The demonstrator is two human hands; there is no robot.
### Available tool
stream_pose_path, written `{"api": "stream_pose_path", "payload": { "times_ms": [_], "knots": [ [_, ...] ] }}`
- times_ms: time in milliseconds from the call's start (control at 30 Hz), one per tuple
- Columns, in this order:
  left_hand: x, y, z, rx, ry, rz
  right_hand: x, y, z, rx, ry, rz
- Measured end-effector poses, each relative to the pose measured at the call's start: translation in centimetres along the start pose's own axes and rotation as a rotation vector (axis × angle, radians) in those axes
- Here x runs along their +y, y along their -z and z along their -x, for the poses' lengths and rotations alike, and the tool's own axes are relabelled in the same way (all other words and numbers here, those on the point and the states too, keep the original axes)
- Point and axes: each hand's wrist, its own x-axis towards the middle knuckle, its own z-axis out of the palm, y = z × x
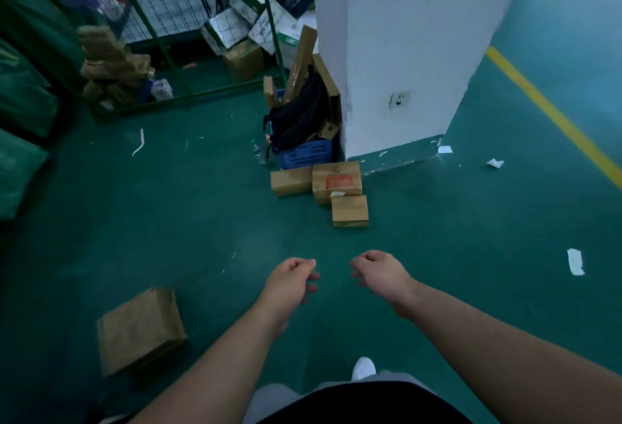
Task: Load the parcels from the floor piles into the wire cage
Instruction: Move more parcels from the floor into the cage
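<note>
Head view, forward and down, wire cage (168, 14) seemingly far ahead

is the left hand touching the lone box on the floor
Apart: the head view shows bare green floor between the left hand and the lone box.

Floor (168, 205) was a smooth green coating with a faint sheen. Boxes (336, 181) were matt brown cardboard. Cage (168, 16) was green-painted metal wire. Crate (304, 154) was blue moulded plastic. Bag (299, 117) was matt black cloth. Pillar (404, 36) was matt white paint, scuffed low down.
</note>
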Motion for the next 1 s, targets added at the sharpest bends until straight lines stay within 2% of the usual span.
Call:
{"api": "stream_pose_path", "payload": {
  "times_ms": [167, 333, 600, 767, 867, 1000],
  "knots": [
    [3.1, 1.1, -5.1, 0.075, 0.068, -0.002, -3.4, 1.1, -6.3, -0.046, -0.057, -0.029],
    [6.4, 2.0, -12.3, 0.057, 0.125, -0.05, -6.4, 1.6, -12.1, -0.046, -0.097, -0.045],
    [17.0, 1.6, -27.4, -0.116, 0.095, -0.236, -11.3, 7.9, -21.1, 0.141, -0.197, 0.006],
    [21.7, 0.7, -34.1, -0.118, 0.098, -0.296, -12.7, 11.1, -25.7, 0.194, -0.271, 0.07],
    [22.0, -0.2, -36.8, -0.14, 0.184, -0.277, -13.3, 12.4, -28.6, 0.165, -0.319, 0.143],
    [21.0, -2.4, -41.0, -0.073, 0.309, -0.268, -13.7, 14.4, -34.6, 0.043, -0.32, 0.268]
  ]
}}
